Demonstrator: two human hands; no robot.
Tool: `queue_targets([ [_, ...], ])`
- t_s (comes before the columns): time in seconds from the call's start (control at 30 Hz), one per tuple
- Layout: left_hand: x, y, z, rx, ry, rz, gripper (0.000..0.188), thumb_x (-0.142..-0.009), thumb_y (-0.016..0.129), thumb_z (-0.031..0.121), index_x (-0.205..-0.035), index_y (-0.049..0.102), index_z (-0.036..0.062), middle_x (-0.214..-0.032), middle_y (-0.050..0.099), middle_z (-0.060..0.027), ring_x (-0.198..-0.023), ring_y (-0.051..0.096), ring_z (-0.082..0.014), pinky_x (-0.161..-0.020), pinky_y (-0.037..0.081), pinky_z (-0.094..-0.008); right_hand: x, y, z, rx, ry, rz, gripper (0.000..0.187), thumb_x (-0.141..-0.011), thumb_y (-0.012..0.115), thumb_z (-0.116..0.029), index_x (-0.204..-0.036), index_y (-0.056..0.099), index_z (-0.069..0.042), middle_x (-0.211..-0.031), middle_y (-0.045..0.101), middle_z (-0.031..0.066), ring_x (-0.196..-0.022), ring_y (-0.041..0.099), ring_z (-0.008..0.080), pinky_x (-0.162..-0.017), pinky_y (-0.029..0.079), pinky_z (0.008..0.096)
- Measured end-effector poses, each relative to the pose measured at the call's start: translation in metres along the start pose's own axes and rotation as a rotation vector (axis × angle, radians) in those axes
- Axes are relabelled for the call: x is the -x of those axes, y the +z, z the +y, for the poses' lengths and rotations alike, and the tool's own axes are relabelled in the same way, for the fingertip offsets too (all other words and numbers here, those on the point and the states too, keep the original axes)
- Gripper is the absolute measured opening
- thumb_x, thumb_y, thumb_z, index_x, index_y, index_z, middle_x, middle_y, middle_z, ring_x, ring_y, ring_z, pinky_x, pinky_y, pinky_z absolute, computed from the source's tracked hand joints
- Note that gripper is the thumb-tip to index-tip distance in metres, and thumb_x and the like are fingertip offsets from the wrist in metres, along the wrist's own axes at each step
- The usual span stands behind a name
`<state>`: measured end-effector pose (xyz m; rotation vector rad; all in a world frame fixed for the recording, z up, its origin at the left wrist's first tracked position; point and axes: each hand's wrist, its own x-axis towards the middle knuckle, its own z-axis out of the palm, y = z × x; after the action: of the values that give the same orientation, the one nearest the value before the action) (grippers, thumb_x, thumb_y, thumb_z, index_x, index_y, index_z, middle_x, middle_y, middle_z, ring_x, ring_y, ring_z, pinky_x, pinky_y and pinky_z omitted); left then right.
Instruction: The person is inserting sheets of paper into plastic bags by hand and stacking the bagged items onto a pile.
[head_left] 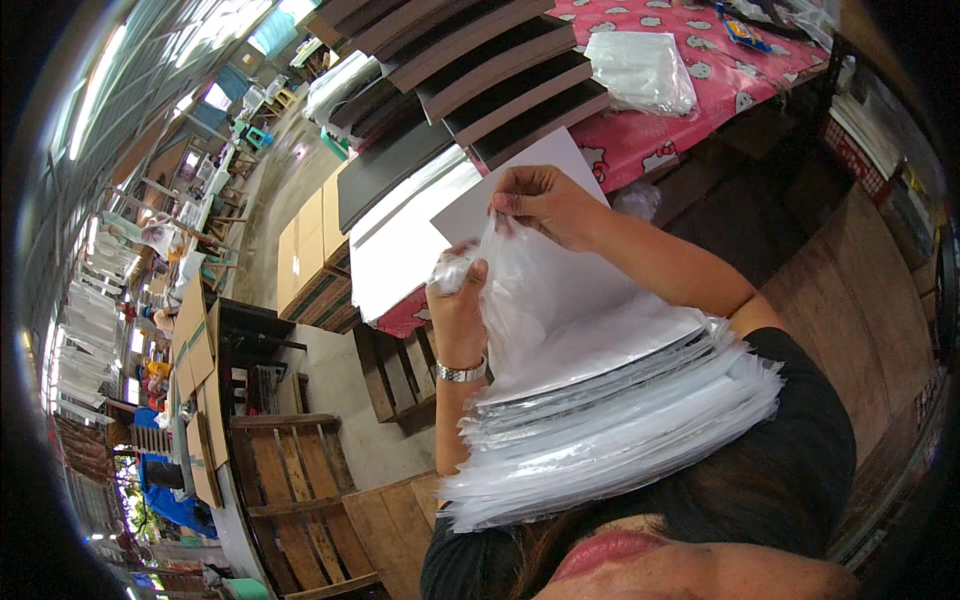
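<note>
My left hand (457,295), with a metal watch on its wrist, is closed on the gathered edge of a clear plastic bag (510,290). Just to the right and a little farther off, my right hand (545,205) pinches the same bag's edge between thumb and fingers. The bag lies over a white sheet at the top of a thick stack of plastic-wrapped sheets (610,440), which leans near my chest. Beyond my hands, a white board (470,215) rests on the table, partly behind them.
Fanned stacks of black boards (500,85) rise at the far side. Right of them, a pack of clear plastic (640,70) lies on a pink patterned tablecloth (720,60). Cardboard boxes (310,240) stand left of the table, and wooden pallets (290,500) lie below left.
</note>
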<state>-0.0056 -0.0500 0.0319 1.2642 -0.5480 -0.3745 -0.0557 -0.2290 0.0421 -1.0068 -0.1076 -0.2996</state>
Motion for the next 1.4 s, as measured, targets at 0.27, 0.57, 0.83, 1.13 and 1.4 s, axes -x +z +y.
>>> queue_targets([
  [0.27, 0.017, -0.061, 0.007, 0.234, -0.122, -0.176, 0.025, -0.084, 0.063, 0.033, -0.088, 0.054, 0.009, -0.079, 0.06, -0.0013, -0.065, 0.057, -0.01, -0.051, 0.047, -0.0227, 0.048, -0.047, -0.005, 0.612, 0.102, -0.99, 0.02, -0.084, 0.064, -0.027, -0.097, 0.059, -0.011, -0.072, 0.06, 0.0029, -0.069, 0.057, 0.0115, -0.06, 0.045, 0.0287],
  [0.57, 0.026, -0.124, -0.004, 0.329, -0.222, -0.379, 0.033, -0.079, 0.069, 0.025, -0.102, 0.06, 0.0036, -0.078, 0.059, 0.0024, -0.066, 0.051, -0.0067, -0.059, 0.042, -0.0218, 0.057, -0.07, -0.032, 0.929, 0.41, -0.721, 0.025, -0.079, 0.069, -0.027, -0.084, 0.062, -0.004, -0.073, 0.059, 0.0017, -0.069, 0.057, 0.0146, -0.07, 0.047, 0.0294],
  [0.83, 0.023, -0.084, -0.028, -0.163, -0.276, -0.175, 0.023, -0.081, 0.065, 0.026, -0.091, 0.061, 0.0059, -0.076, 0.061, -0.0028, -0.062, 0.054, -0.009, -0.045, 0.04, -0.0241, 0.05, -0.073, -0.03, 0.094, 0.243, 0.148, 0.009, -0.085, 0.061, -0.013, -0.086, 0.059, -0.005, -0.081, 0.064, 0.004, -0.073, 0.06, 0.0113, -0.068, 0.048, 0.0274],
  [1.13, 0.026, -0.08, -0.025, -0.531, -0.363, -0.762, 0.026, -0.083, 0.063, 0.03, -0.072, 0.059, 0.0071, -0.065, 0.058, -0.0018, -0.052, 0.051, -0.0091, -0.044, 0.04, -0.0251, 0.047, -0.077, -0.038, -0.284, -0.133, -0.056, 0.021, -0.085, 0.062, -0.017, -0.103, 0.055, -0.009, -0.08, 0.062, 0.0014, -0.066, 0.059, 0.0087, -0.065, 0.048, 0.0266],
  [1.4, 0.008, -0.116, -0.033, 0.552, -0.186, -0.293, 0.032, -0.073, 0.06, 0.021, -0.097, 0.059, -0.0006, -0.096, 0.064, -0.0152, -0.076, 0.063, -0.0177, -0.072, 0.053, -0.0397, 0.051, -0.121, -0.033, 0.185, 0.161, -0.559, 0.052, -0.079, 0.065, -0.015, -0.125, 0.044, -0.006, -0.08, 0.057, 0.0017, -0.057, 0.054, 0.0112, -0.057, 0.047, 0.0237],
])
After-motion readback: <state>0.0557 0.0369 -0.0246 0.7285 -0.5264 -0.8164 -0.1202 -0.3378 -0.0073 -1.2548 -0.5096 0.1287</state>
